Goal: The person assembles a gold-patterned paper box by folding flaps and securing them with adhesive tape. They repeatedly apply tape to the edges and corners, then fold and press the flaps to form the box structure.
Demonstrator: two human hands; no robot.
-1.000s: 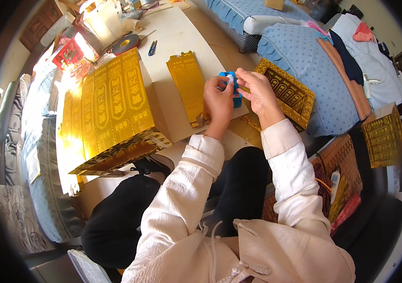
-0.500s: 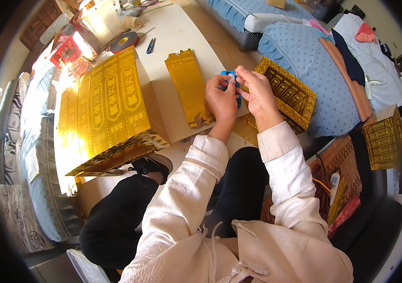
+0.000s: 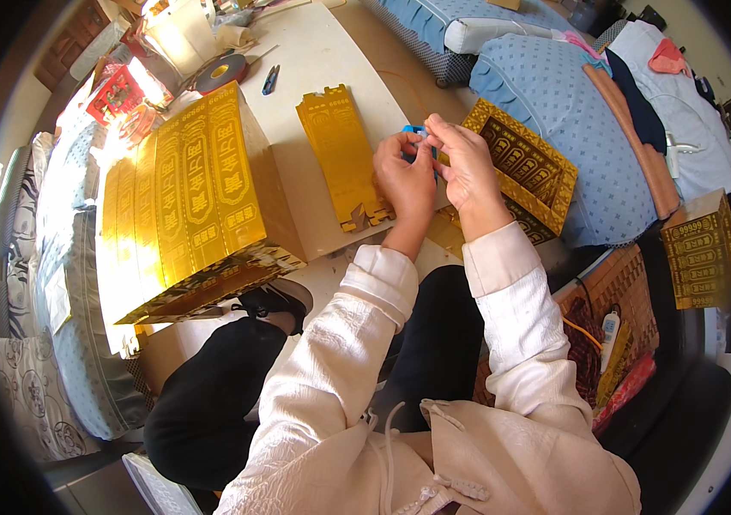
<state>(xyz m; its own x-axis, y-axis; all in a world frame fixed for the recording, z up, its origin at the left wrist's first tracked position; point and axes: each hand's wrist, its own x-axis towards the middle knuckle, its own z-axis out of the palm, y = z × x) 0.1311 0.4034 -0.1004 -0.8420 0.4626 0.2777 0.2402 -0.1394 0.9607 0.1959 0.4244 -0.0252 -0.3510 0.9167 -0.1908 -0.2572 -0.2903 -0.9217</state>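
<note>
A small, glossy blue object [image 3: 413, 130] is sitting between the two hands, above the near right edge of the white, smooth-topped table [image 3: 340, 51]; the fingers are covering most of it, so its full shape is staying hidden. It is looking light and stiff, probably plastic and slightly slippery, so its outer sides are seeming the best place to grip. The left hand [image 3: 407, 182] is curling its fingers narrowly and holding the object. The right hand [image 3: 466, 163] is bringing thumb and forefinger close together at its top; whether they are pinching anything, one cannot tell. A flat, gold, notched card strip [image 3: 334, 154] is lying just left, and an open gold patterned cardboard box [image 3: 564, 184] is resting to the right.
</note>
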